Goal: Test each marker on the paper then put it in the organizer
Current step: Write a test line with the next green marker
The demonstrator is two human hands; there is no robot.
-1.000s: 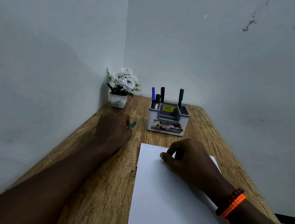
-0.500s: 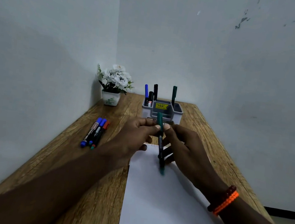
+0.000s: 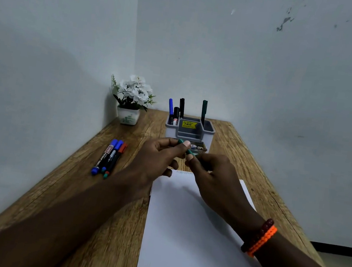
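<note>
Both hands have lifted since half a second ago, and the green marker that then hung upright between them, its tip over the paper, is now drawn up and almost hidden in the fingers.

At the far left of the brown wood-grain tabletop (image 3: 75, 198), three loose markers (image 3: 108, 157) lie side by side, touching: two with blue caps and one with a red-orange cap, caps pointing away from the person. Behind them, in the corner, stands a small white pot of white artificial flowers (image 3: 130, 102). The left hand (image 3: 158, 158) is raised above the tabletop, thumb and forefinger pinched on the far end of the slim green marker (image 3: 188, 151). Beyond the hands, at the back of the tabletop, sits the grey plastic organizer (image 3: 190, 130) with a yellow price sticker; a blue, two black and a dark green marker stand upright in it. The right hand (image 3: 214, 177) is closed around the near end of the green marker, hiding most of the barrel; whether the cap is on or off cannot be told. Under and in front of the hands lies the white sheet of paper (image 3: 190, 237), flat on the tabletop. The right wrist carries an orange braided bracelet (image 3: 263, 240) beside a dark beaded one.
</note>
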